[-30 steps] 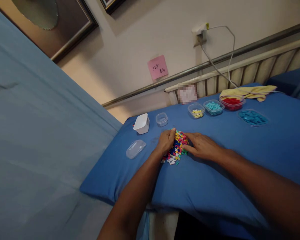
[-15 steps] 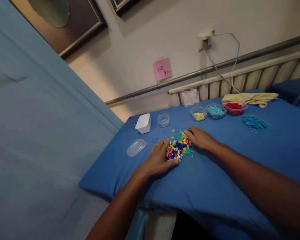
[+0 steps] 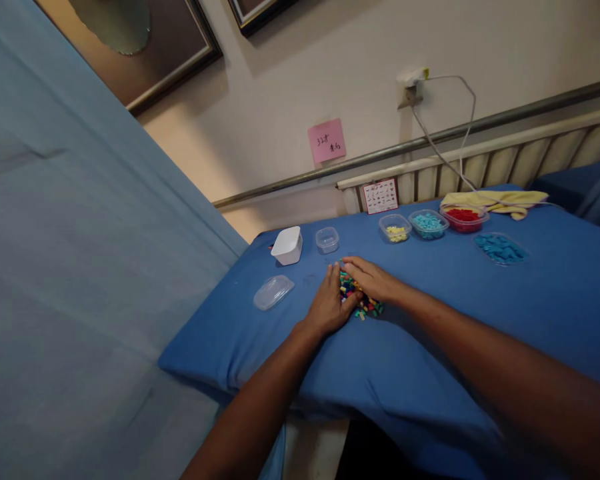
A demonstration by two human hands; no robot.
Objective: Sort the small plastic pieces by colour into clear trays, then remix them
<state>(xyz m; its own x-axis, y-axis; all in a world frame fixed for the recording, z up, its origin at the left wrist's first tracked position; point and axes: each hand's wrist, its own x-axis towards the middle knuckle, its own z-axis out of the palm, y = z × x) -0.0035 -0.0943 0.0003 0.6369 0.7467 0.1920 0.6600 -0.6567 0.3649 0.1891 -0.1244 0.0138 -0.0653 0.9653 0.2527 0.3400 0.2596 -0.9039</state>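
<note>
A heap of small multicoloured plastic pieces point(image 3: 368, 307) lies on the blue-covered table point(image 3: 430, 293), in green, yellow, blue, red and white. My left hand point(image 3: 329, 303) rests along the heap's left side, fingers stretched forward and thumb reaching over the pieces. Against the far right side of the heap lies my right hand point(image 3: 373, 277), its fingers extended and their tips close to my left fingertips. Part of the heap is hidden under and between the two hands. Neither hand grasps a piece that I can make out.
Behind the heap stand a clear tub point(image 3: 327, 240) and a white box point(image 3: 287, 245); a clear lid point(image 3: 273, 293) lies left. Further right are tubs of yellow point(image 3: 396, 234), light blue point(image 3: 429, 225) and red pieces point(image 3: 463, 220), a tray of blue pieces point(image 3: 501, 249), and a yellow cloth point(image 3: 500, 201).
My hands have come closer together, the right one sweeping left over the heap. The pieces are pushed into a tighter, narrower pile between them.
</note>
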